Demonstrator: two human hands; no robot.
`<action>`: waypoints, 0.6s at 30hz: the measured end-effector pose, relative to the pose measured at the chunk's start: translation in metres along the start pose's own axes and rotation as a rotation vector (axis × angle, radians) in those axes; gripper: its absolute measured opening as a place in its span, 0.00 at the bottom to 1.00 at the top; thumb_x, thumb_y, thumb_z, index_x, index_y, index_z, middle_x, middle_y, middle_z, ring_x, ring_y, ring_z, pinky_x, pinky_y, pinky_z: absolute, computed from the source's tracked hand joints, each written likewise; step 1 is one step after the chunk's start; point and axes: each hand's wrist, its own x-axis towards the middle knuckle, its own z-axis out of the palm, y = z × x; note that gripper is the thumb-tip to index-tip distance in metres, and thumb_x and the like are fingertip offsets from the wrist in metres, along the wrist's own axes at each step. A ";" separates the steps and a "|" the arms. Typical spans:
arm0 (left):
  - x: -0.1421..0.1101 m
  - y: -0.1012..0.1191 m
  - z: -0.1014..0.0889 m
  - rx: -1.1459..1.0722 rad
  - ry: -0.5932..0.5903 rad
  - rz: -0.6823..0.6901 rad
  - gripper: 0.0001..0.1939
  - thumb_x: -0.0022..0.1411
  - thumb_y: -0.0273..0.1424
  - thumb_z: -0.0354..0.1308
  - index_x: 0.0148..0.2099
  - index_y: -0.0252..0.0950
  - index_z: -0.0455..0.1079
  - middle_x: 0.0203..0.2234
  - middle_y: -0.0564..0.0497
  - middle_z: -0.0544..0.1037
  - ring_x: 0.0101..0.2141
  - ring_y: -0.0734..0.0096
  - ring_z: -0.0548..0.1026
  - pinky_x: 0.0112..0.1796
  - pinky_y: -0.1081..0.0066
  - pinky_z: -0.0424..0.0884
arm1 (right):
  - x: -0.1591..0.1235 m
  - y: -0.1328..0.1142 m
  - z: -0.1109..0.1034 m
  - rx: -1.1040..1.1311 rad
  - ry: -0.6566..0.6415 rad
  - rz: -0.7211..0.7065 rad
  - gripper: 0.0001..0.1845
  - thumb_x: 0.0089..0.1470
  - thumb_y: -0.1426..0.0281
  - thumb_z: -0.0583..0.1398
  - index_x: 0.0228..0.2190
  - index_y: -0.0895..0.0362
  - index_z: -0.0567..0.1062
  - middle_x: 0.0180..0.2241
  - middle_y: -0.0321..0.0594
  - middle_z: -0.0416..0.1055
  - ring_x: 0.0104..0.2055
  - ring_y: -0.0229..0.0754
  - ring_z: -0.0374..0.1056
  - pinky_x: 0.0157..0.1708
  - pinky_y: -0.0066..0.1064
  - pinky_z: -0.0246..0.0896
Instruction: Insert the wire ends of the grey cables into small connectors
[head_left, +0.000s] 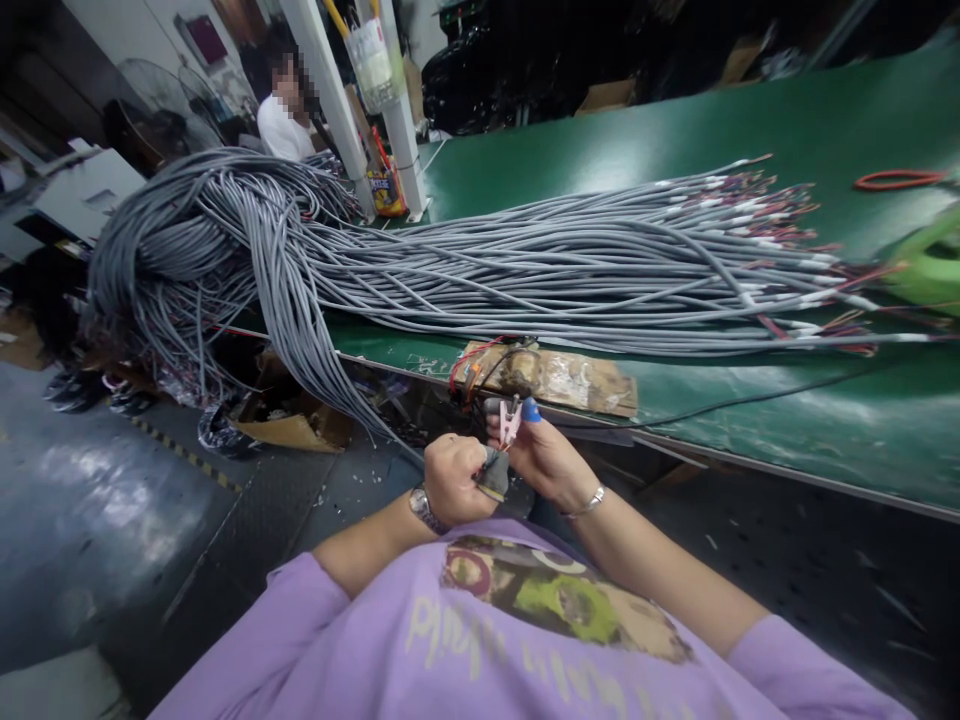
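Observation:
My left hand [455,478], with a watch at the wrist and a grey cover on the thumb, is closed in front of my body. A grey cable [395,437] runs down from the bundle into this fist, and its held part is hidden by the fingers. Fine orange-red wires show just above the left thumb. Close beside it, my right hand [546,458] is closed around a small pale pink clip [510,423]. That hand wears a blue finger cover and a bracelet. Both hands are at the bench edge, nearly touching.
A large bundle of grey cables [525,265] lies along the green bench [750,400], its stripped ends at right. A taped cardboard piece [577,380] with wires sits at the edge. A black cord [750,398], green object [930,260], post [405,150] and open carton [300,425] are nearby. A person [285,125] is behind.

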 end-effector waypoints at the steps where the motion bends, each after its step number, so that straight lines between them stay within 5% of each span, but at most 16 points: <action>1: 0.000 -0.001 -0.001 0.020 0.016 0.016 0.11 0.52 0.26 0.51 0.22 0.40 0.53 0.12 0.57 0.61 0.15 0.76 0.59 0.22 0.71 0.55 | 0.000 0.000 0.000 0.020 -0.008 0.006 0.19 0.36 0.53 0.71 0.25 0.54 0.79 0.23 0.35 0.76 0.25 0.36 0.68 0.26 0.28 0.64; 7: -0.001 -0.005 0.000 0.123 0.005 0.093 0.05 0.52 0.25 0.52 0.26 0.39 0.62 0.14 0.55 0.66 0.18 0.73 0.64 0.24 0.69 0.58 | 0.000 0.000 0.000 0.056 -0.028 -0.017 0.15 0.37 0.57 0.71 0.24 0.54 0.78 0.22 0.33 0.76 0.24 0.36 0.69 0.27 0.28 0.66; 18: -0.001 -0.004 0.006 0.112 -0.002 0.134 0.06 0.55 0.27 0.51 0.26 0.39 0.61 0.13 0.54 0.65 0.17 0.72 0.63 0.23 0.69 0.57 | 0.000 0.001 0.000 0.053 -0.019 -0.016 0.16 0.35 0.58 0.72 0.24 0.54 0.78 0.22 0.33 0.76 0.24 0.38 0.68 0.28 0.30 0.66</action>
